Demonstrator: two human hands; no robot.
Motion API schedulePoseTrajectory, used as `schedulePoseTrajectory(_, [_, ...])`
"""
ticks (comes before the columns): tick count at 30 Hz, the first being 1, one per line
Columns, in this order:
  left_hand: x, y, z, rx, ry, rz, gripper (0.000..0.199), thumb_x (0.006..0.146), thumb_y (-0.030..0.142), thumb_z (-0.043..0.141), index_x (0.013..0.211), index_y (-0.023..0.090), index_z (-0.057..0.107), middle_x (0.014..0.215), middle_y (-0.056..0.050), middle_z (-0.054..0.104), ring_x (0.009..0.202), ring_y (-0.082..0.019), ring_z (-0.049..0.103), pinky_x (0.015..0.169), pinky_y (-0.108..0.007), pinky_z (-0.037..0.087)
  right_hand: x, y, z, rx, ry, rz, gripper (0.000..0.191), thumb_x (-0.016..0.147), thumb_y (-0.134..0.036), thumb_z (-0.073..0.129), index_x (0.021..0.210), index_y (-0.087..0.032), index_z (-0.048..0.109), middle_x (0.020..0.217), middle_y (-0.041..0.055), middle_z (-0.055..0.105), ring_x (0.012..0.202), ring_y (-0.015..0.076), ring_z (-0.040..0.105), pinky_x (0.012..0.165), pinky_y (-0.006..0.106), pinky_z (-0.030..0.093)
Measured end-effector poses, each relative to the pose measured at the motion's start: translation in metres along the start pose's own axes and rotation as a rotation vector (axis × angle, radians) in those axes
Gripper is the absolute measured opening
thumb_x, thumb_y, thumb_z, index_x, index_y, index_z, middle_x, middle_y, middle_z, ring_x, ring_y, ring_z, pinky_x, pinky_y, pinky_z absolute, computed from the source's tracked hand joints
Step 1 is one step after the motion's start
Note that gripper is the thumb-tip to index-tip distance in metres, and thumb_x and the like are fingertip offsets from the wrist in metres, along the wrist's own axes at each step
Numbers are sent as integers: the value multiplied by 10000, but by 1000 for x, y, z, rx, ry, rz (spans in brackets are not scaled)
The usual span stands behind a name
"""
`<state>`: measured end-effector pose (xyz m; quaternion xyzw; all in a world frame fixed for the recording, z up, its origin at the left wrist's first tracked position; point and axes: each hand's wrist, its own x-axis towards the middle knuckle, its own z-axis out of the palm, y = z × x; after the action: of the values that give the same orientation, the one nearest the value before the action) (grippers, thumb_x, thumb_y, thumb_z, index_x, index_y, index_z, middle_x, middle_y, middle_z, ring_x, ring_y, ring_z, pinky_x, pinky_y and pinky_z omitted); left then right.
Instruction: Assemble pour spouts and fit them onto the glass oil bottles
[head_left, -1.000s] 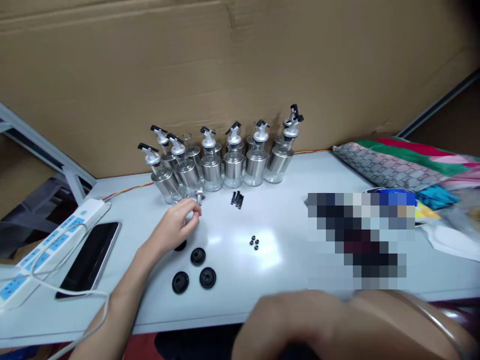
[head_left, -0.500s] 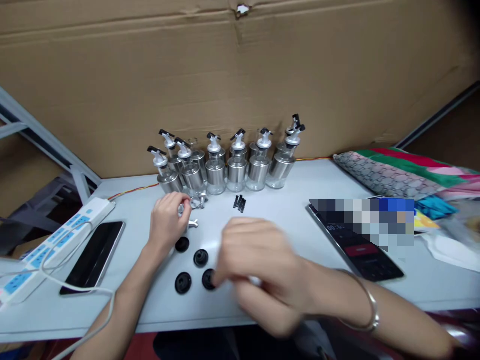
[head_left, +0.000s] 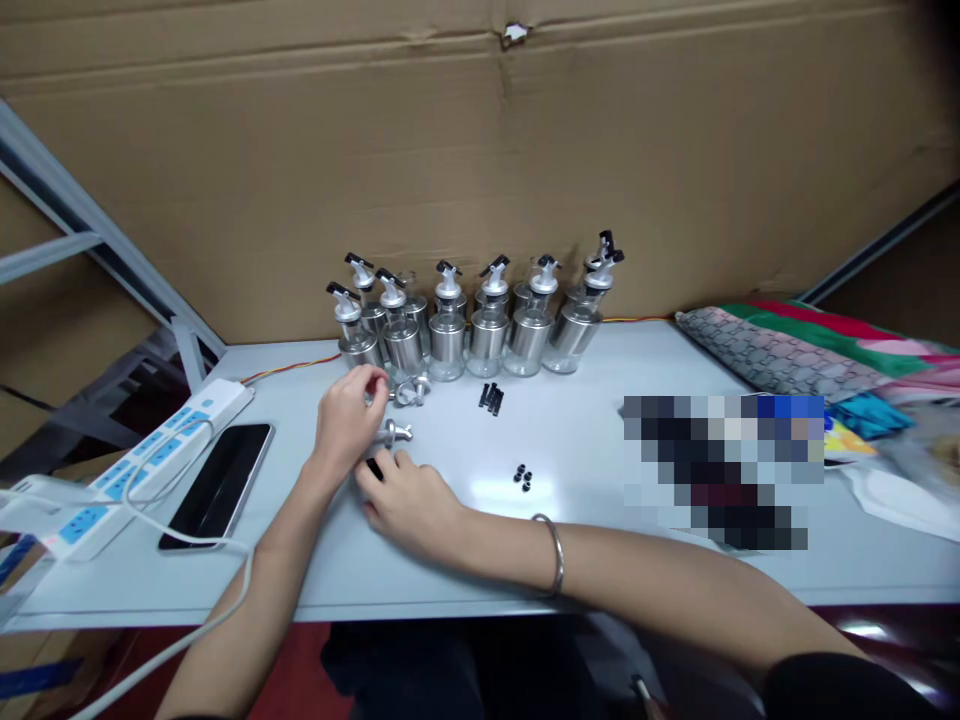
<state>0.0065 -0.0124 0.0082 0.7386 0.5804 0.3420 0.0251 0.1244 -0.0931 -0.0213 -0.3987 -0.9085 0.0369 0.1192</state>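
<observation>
My left hand (head_left: pixel 351 415) is curled near the silver pourer parts (head_left: pixel 412 391), fingers bent inward; whatever it holds is hidden. Just below it, my right hand (head_left: pixel 409 495) reaches left with bent fingers round a black round part (head_left: pixel 374 468), only partly visible. A silver piece (head_left: pixel 393 433) lies between the two hands. Behind them stand several glass and steel bottles (head_left: pixel 448 340) with silver and black pourer tops. Small black sticks (head_left: pixel 491 399) lie in front of the bottles. Several tiny black rings (head_left: pixel 523 478) rest right of my right hand.
A power strip (head_left: pixel 150 465) with white cables and a dark phone (head_left: pixel 217 485) are on the left of the table (head_left: pixel 600 590). At the right are a blurred-out patch and a patterned cloth bag (head_left: pixel 757 350). Cardboard (head_left: pixel 300 180) stands behind.
My right hand has moved left, over the spot of the black round parts and close to my left hand. The tiny black rings have come into view. The view has shifted slightly.
</observation>
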Motion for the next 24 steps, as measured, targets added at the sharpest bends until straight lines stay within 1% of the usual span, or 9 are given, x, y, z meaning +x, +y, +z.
schedulePoseTrajectory(3, [0, -1, 2, -28, -133, 89, 159, 869, 223, 430, 855, 189, 584, 847, -28, 632, 773, -175, 583, 707, -279, 433, 4, 15, 0, -55, -17, -73, 279, 924, -215, 386, 1190, -186, 462, 1018, 112, 586, 900, 245, 559, 539, 308, 525])
schedulePoseTrajectory(6, [-1, -3, 4, -22, -236, 255, 144, 870, 223, 437, 839, 184, 573, 895, -48, 590, 888, -201, 560, 788, -306, 443, 4, 30, -2, -86, -20, -80, 268, 928, -244, 400, 1180, -199, 480, 1033, 108, 602, 949, 262, 557, 550, 310, 516])
schedulePoseTrajectory(8, [-1, -4, 3, -22, -286, 293, 135, 875, 243, 448, 842, 191, 567, 911, -48, 574, 912, -204, 552, 795, -309, 446, 3, 37, -5, -82, -23, -74, 294, 923, -291, 438, 1191, -182, 484, 1076, 121, 605, 977, 271, 553, 599, 340, 517])
schedulePoseTrajectory(10, [0, -6, 1, -16, -356, 260, 132, 877, 279, 462, 857, 198, 563, 909, -39, 575, 854, -194, 561, 758, -302, 448, 1, 41, -9, -45, -17, -83, 377, 897, -376, 501, 1196, -146, 489, 1128, 144, 600, 1015, 284, 541, 710, 401, 508])
schedulePoseTrajectory(12, [0, -9, -1, 3, -451, 199, 142, 869, 313, 479, 866, 198, 563, 886, -32, 588, 782, -187, 566, 713, -299, 443, 0, 43, -14, 45, 3, -79, 463, 862, -452, 549, 1182, -122, 499, 1177, 156, 591, 1066, 291, 523, 824, 444, 461])
schedulePoseTrajectory(14, [0, -12, -2, 19, -542, 144, 131, 845, 300, 497, 857, 194, 573, 864, -34, 611, 755, -192, 575, 691, -299, 435, -1, 41, -16, 181, 20, -38, 459, 853, -475, 560, 1145, -125, 515, 1196, 143, 596, 1088, 277, 522, 869, 432, 419])
schedulePoseTrajectory(17, [0, -17, -1, 18, -629, 111, 97, 762, 193, 520, 815, 189, 601, 854, -39, 646, 774, -202, 595, 681, -287, 426, 1, 36, -15, 308, 27, 55, 285, 869, -346, 580, 1064, -140, 543, 1141, 110, 642, 1015, 232, 570, 851, 378, 381])
schedulePoseTrajectory(20, [-1, -19, 0, 5, -654, 124, 170, 707, 121, 506, 807, 190, 625, 848, -40, 655, 777, -199, 601, 671, -273, 423, 6, 33, -13, 296, 53, 94, 115, 851, -184, 572, 962, -158, 575, 1031, 80, 690, 917, 206, 600, 850, 368, 326])
schedulePoseTrajectory(24, [-2, -16, -1, 11, -634, 140, 158, 772, 140, 479, 817, 186, 624, 832, -46, 628, 767, -202, 594, 693, -290, 431, 10, 40, -22, 301, 94, 90, 23, 821, -180, 578, 816, -169, 597, 850, 45, 710, 834, 184, 604, 905, 374, 268])
